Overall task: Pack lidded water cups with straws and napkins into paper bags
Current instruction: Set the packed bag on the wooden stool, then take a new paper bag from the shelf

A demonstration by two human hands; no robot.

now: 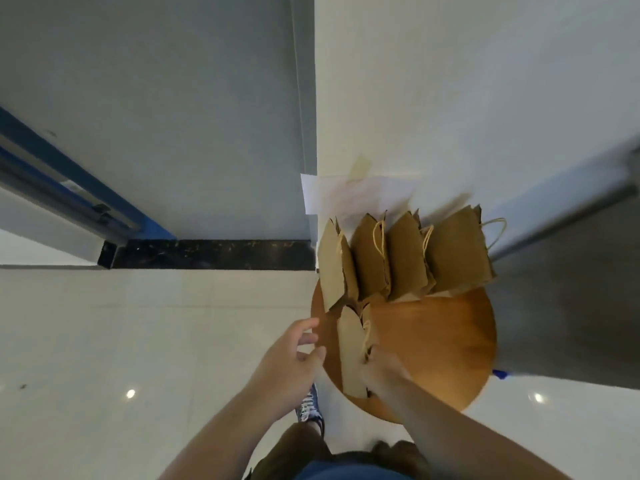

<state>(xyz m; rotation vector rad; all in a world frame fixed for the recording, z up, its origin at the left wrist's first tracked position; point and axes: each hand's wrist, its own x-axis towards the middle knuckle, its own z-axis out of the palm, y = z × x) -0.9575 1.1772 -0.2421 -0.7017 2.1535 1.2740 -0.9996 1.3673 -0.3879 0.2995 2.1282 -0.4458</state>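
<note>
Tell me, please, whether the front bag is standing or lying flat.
Standing: the front bag rises from the table, its broad side facing left, gripped by the right hand.

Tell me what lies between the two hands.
Head view: the nearest paper bag stands on the round table between the left hand and the right hand, which grips it.

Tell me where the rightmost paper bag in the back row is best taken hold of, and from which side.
Probably by its twine handles, from above and the right. The rightmost bag stands upright and its loops stick out free on that side, while neighbouring bags crowd its left. The right hand grips the front bag; the left hand is free.
</note>
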